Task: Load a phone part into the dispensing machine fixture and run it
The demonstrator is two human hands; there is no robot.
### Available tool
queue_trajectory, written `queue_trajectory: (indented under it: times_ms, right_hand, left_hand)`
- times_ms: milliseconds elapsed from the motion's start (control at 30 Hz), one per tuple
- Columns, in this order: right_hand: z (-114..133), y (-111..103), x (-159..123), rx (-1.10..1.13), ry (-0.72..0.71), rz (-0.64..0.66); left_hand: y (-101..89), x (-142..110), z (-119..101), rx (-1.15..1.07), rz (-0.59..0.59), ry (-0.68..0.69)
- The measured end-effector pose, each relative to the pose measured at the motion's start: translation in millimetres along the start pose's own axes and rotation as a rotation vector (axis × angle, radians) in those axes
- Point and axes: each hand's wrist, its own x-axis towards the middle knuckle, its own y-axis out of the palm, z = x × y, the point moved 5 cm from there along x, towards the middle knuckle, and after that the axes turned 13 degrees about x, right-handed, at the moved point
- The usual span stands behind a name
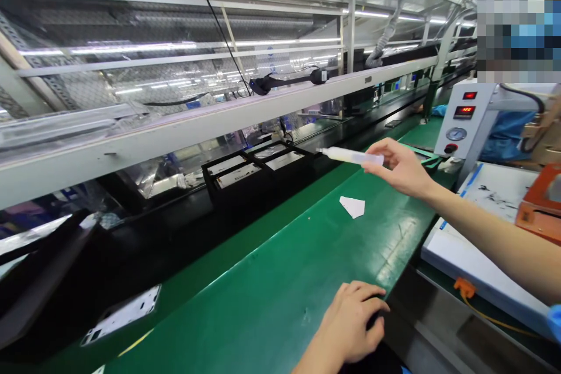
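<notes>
The right hand (401,169) is closed around a clear tube (350,156), holding it up over the green belt (272,280) and pointing it at the black trays (258,169). The left hand (350,324) rests curled on the belt's near edge, holding nothing. A white paper scrap (353,206) lies between the hands.

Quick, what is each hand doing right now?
Left hand: fingers curled down, resting at the edge of the green belt; whether it grips anything cannot be told.
Right hand: fingers closed on a clear syringe, held out over the belt.
</notes>
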Motion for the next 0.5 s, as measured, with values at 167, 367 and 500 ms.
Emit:
queue_trajectory:
  times_ms: [167, 367, 500]
  right_hand:
    - [-67, -18, -31, 0.013, 0.244, 0.024]
    - [-134, -62, -63, -0.190, 0.325, -0.038]
    - [-161, -142, -57, -0.824, 0.535, -0.221]
  left_hand:
    - [1.1, 2, 0, 0.024, 0.001, 0.018]
    - [-2.6, 4, -2, 0.027, -0.020, 0.036]
    - [-4.0, 7, 0, -0.013, -0.034, 0.042]
